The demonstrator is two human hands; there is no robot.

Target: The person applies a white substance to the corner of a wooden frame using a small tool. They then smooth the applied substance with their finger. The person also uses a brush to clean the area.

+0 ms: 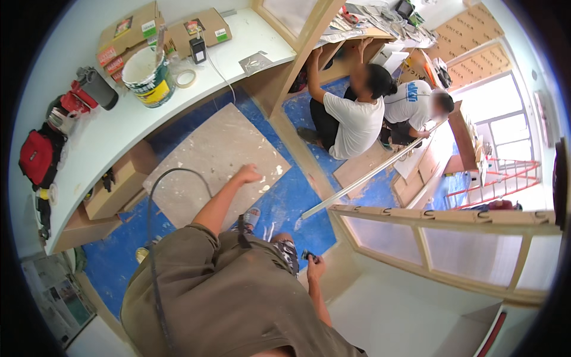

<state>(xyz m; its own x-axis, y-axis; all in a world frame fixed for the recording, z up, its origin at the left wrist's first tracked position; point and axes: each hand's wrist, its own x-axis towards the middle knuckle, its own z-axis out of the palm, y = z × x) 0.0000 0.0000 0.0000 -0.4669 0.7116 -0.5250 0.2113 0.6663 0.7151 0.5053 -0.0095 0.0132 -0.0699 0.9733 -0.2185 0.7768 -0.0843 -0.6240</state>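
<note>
My left hand (248, 174) reaches out above a stained, paint-spotted board (205, 152) lying on the floor; its fingers look loosely stretched and hold nothing I can see. Down at my right side, my right hand (316, 269) is closed round a small dark object (307, 256), too small to name for certain. A thin black cable (153, 250) loops across my left arm and shirt. My sandalled foot (252, 217) stands at the board's near edge, on blue floor sheeting (309, 229).
A white counter (89, 172) at left carries a paint bucket (147, 77), cardboard boxes (128, 35) and a tape roll (185, 78). Two people (360, 116) crouch beyond a wooden frame, one holding a long pale strip (372, 172). A low framed partition (440, 250) stands at right.
</note>
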